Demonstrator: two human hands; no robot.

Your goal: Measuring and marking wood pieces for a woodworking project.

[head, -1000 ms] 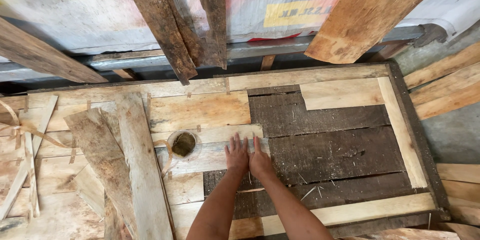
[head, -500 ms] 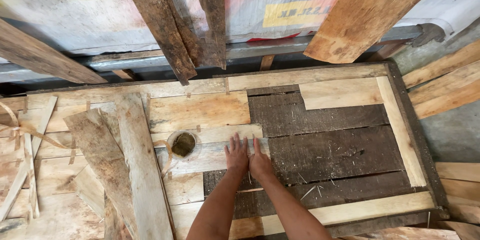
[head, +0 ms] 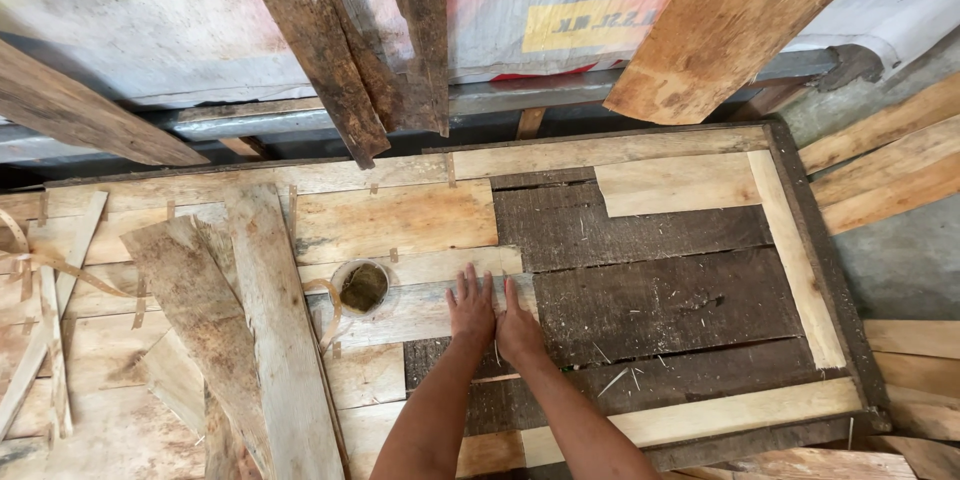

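Observation:
Both my hands lie flat, side by side, on a framed wooden panel (head: 800, 240) made of pale and dark boards. My left hand (head: 471, 308) rests on a pale board (head: 420, 305) with its fingers spread. My right hand (head: 520, 325) presses where that pale board meets a dark plank (head: 670, 300). Neither hand holds anything. A round hole (head: 363, 286) in the boards sits just left of my left hand.
Loose weathered planks (head: 270, 340) lie slanted across the panel's left part. Thin wood strips (head: 50, 340) lie at the far left. Rough boards (head: 340, 40) and a wide pale plank (head: 730, 20) lean against a tarp-covered wall behind. More planks (head: 890, 170) are stacked at right.
My hands stay flat in nearly the same spot on the boards; the view has shifted only slightly.

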